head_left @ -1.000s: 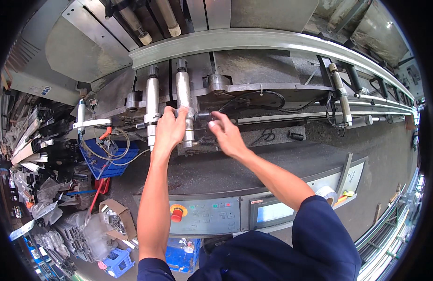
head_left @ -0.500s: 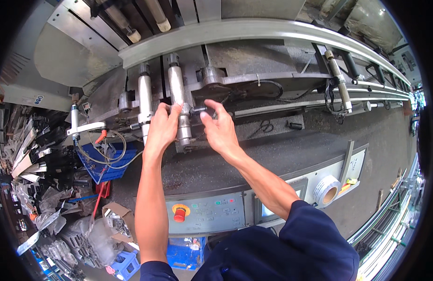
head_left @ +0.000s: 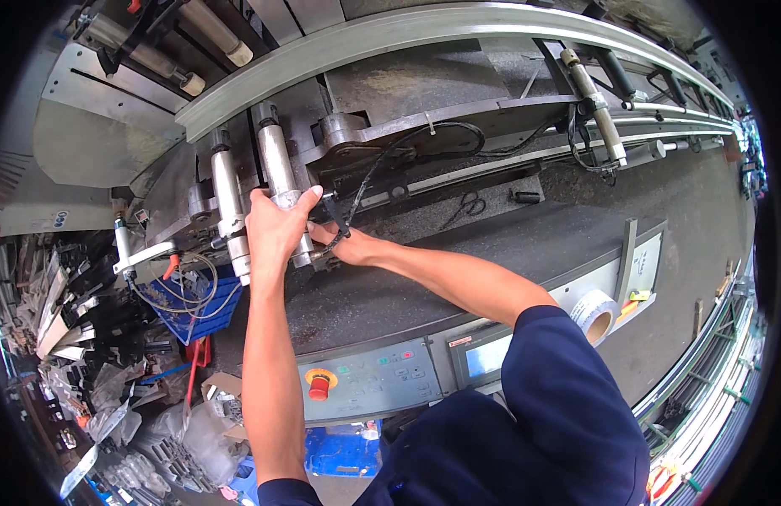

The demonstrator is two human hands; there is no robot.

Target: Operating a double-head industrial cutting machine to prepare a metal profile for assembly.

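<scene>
The left hand (head_left: pixel 276 229) hides the right hand's (head_left: pixel 344 247) fingertips.

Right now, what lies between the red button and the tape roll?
In the head view, a small screen lies between the red button and the tape roll.

Two hands, left hand (head_left: pixel 272 232) and right hand (head_left: pixel 346 246); two upright silver cylinders (head_left: pixel 276 173); one red stop button (head_left: pixel 319 387); one tape roll (head_left: pixel 594 314); one blue crate (head_left: pixel 192 299).

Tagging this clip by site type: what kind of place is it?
Likely a factory floor or machine workshop. Both hands work at a silver metal cylinder on a large grey steel machine, which has a grey control panel with a red emergency-stop button; scrap metal pieces lie piled nearby.
</scene>
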